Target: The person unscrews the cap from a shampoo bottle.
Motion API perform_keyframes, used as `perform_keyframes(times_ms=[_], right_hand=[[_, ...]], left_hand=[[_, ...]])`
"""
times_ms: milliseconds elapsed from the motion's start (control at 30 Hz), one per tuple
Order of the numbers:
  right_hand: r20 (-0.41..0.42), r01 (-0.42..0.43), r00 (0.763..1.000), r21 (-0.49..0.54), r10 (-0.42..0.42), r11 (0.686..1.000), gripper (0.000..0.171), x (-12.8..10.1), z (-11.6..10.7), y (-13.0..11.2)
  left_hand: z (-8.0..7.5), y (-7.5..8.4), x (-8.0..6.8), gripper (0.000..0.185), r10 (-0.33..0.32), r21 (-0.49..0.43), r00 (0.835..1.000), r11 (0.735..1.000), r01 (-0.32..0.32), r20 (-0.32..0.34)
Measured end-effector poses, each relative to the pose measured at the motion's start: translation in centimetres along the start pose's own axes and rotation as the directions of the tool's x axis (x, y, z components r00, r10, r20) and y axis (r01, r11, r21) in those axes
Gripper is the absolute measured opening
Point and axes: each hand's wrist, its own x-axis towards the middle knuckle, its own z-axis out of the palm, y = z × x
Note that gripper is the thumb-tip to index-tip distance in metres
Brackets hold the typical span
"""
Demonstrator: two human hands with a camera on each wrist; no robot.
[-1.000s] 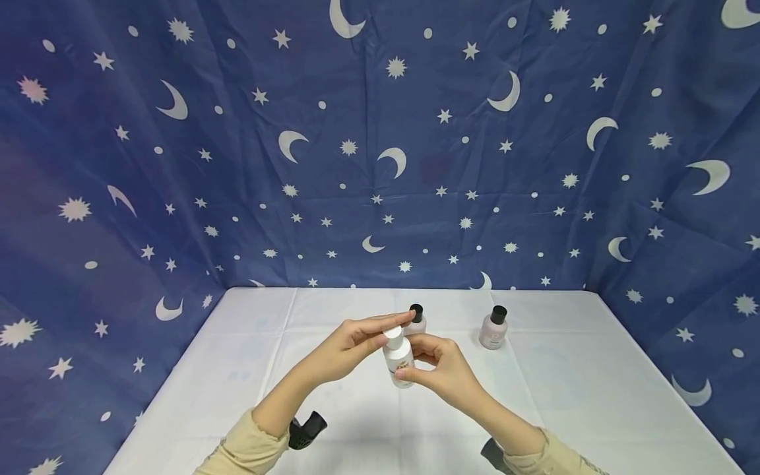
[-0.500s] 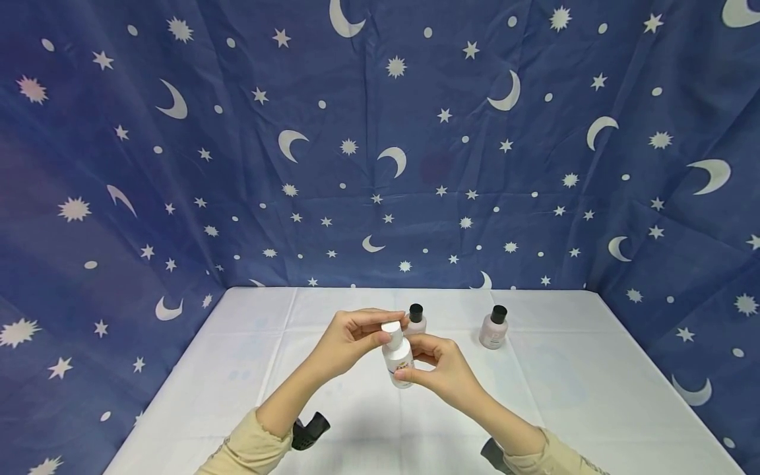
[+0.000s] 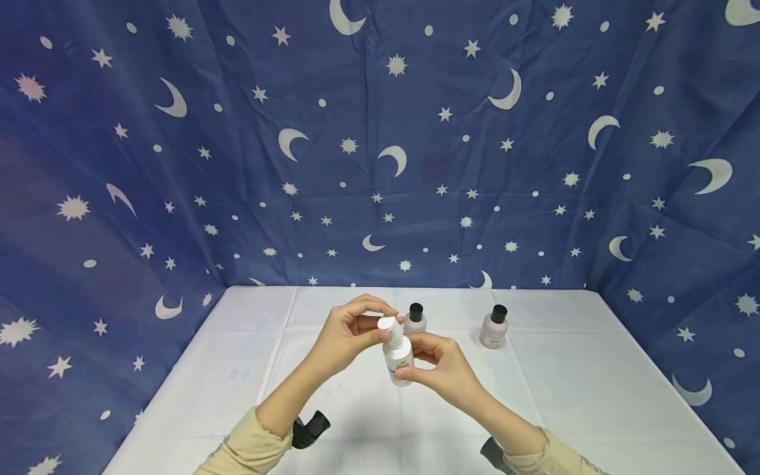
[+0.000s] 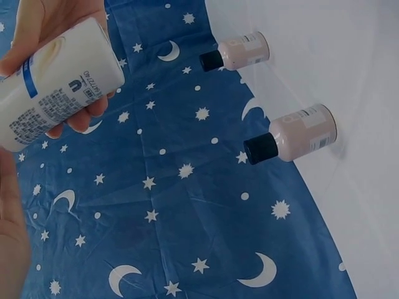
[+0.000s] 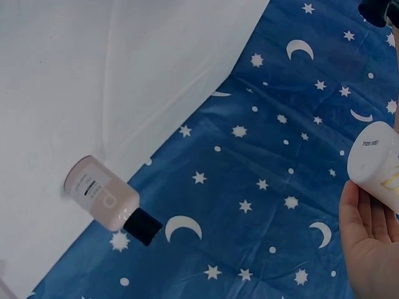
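A white bottle (image 3: 398, 363) with a white cap (image 3: 390, 328) is held tilted above the table. My right hand (image 3: 442, 373) grips its body, thumb in front and fingers behind. At the cap, my left hand (image 3: 350, 333) pinches with the thumb on the near side and fingers curled over the far side. The left wrist view shows the back of the bottle (image 4: 62, 81), with small print and a blue stripe. Its base faces the camera in the right wrist view, where the right hand (image 5: 368, 243) is under the bottle (image 5: 377, 162).
Two pink bottles with black caps stand on the white-covered table (image 3: 237, 369): one just behind the hands (image 3: 415, 321), the other further right (image 3: 494, 328). A blue curtain (image 3: 332, 165) with moons and stars hangs around the table. A black wrist device (image 3: 310, 430) sits by the left sleeve.
My left hand has gone from flat fingers over the cap to curled fingers pinching it. The cap sits slightly higher and further left. My right hand stays put.
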Motion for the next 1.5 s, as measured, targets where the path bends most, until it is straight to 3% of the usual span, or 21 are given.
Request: perform_keyframes(times_ms=[267, 500, 600, 967, 1133, 1267, 1400, 1500], right_hand=[[-0.009, -0.011, 1.0, 0.012, 0.011, 1.0, 0.039, 0.0, 0.0, 0.1], [-0.005, -0.012, 1.0, 0.004, 0.012, 1.0, 0.039, 0.1, -0.1, 0.2], [-0.009, -0.017, 1.0, 0.0, 0.017, 1.0, 0.039, 0.2, 0.0, 0.2], [-0.006, -0.023, 1.0, -0.026, 0.023, 0.999, 0.037, 0.4, -0.2, 0.2], [-0.009, -0.033, 0.999, -0.034, 0.033, 0.999, 0.036, 0.5, -0.2, 0.3], [-0.009, -0.041, 0.999, -0.043, 0.04, 0.998, 0.037, 0.7, -0.2, 0.5], [-0.009, -0.044, 0.999, -0.045, 0.044, 0.998, 0.041, 0.9, -0.2, 0.8], [-0.014, -0.051, 0.999, -0.05, 0.051, 0.997, 0.043, 1.0, -0.2, 0.9]], left_hand=[[-0.2, 0.3, -0.2, 0.045, 0.001, -0.005, 0.998, 1.0, -0.002, -0.055], [-0.9, 0.6, -0.3, 0.036, 0.058, 0.152, 0.987, 0.988, -0.035, -0.147], [-1.2, 0.6, -0.5, 0.035, 0.067, 0.173, 0.981, 0.984, -0.035, -0.18], [-2.1, 0.4, -1.3, 0.039, -0.025, 0.111, 0.975, 0.993, 0.051, -0.221], [-2.4, 0.1, -1.6, 0.038, -0.047, 0.122, 0.961, 0.989, 0.084, -0.274], [-2.6, -0.3, -2.0, 0.035, -0.043, 0.113, 0.942, 0.99, 0.085, -0.333], [-2.8, -0.7, -2.3, 0.03, 0.008, 0.111, 0.938, 0.993, 0.033, -0.348], [-2.9, -0.8, -2.4, 0.032, -0.002, 0.108, 0.938, 0.993, 0.042, -0.347]])
